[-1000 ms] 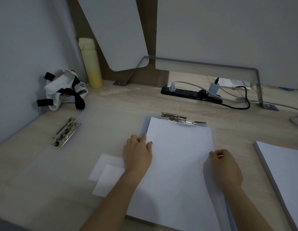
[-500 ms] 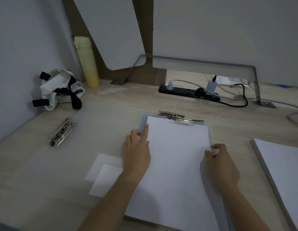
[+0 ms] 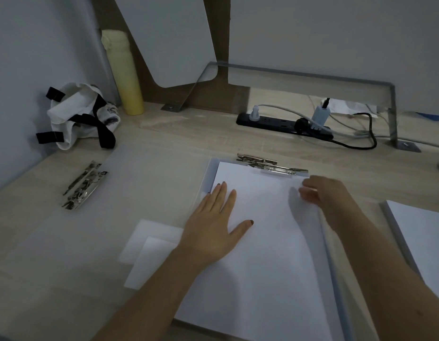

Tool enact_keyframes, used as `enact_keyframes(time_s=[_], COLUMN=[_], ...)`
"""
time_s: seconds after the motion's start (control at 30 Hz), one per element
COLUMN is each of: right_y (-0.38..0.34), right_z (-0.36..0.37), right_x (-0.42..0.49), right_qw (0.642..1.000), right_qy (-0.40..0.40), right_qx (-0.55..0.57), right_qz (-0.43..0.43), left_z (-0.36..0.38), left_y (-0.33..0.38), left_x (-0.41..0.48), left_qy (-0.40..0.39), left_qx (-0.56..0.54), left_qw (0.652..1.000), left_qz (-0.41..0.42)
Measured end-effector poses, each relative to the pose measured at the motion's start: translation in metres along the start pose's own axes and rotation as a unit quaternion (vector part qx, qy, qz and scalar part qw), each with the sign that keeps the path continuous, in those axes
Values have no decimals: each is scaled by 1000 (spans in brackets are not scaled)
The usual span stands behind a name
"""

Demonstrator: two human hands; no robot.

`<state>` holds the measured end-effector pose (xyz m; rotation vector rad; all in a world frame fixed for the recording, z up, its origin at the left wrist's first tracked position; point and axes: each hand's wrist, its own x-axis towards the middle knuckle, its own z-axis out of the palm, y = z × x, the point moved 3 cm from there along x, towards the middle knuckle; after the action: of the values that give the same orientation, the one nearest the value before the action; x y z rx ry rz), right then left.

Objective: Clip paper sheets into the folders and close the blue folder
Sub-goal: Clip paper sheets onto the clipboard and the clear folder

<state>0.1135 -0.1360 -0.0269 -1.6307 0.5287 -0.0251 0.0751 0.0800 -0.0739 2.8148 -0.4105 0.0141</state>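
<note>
A stack of white paper sheets (image 3: 267,244) lies on the pale blue folder (image 3: 205,183), its top edge just below the metal clip (image 3: 272,166) at the folder's far end. My left hand (image 3: 214,230) rests flat on the paper's left side, fingers spread. My right hand (image 3: 326,195) is at the stack's upper right corner, fingers curled loosely by the edge; it is blurred. A translucent folder (image 3: 144,193) lies open to the left, with its own metal clip (image 3: 84,185) on its left side.
A second paper stack (image 3: 425,239) sits at the right edge. A black power strip (image 3: 282,125) with cables, a yellow bottle (image 3: 123,72) and a white bag with black straps (image 3: 80,114) stand at the back. Two small white slips (image 3: 152,252) lie under the translucent cover.
My left hand has flattened and spread on the paper. My right hand has moved up along the right edge toward the clip. The stack has slid a little toward the clip.
</note>
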Motion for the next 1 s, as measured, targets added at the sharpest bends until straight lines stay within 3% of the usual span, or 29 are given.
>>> enact_keyframes(time_s=[0.07, 0.17, 0.27, 0.37, 0.6, 0.7, 1.0], right_y=[-6, -16, -22, -23, -17, -5, 18], right_z=[8, 18, 30, 47, 71, 79, 89], right_x=[19, 29, 26, 19, 20, 21, 16], right_qw=[992, 985, 995, 979, 862, 824, 779], right_qy=[-10, -1, -4, -26, -31, -42, -28], right_qx=[122, 171, 56, -100, -385, -452, -519], right_qz=[38, 18, -81, -174, -329, -339, -351], left_z=[0, -2, -3, -2, 2, 3, 4], left_y=[0, 1, 3, 2, 0, 0, -2], left_x=[0, 0, -1, -1, 0, 0, -3], left_qy=[-7, -6, 7, 16, 51, 52, 63], left_qx=[-1, -10, -27, -35, -44, -33, 10], left_qw=[1000, 1000, 1000, 999, 998, 998, 998], left_qz=[0, 3, 8, 11, 20, 22, 19])
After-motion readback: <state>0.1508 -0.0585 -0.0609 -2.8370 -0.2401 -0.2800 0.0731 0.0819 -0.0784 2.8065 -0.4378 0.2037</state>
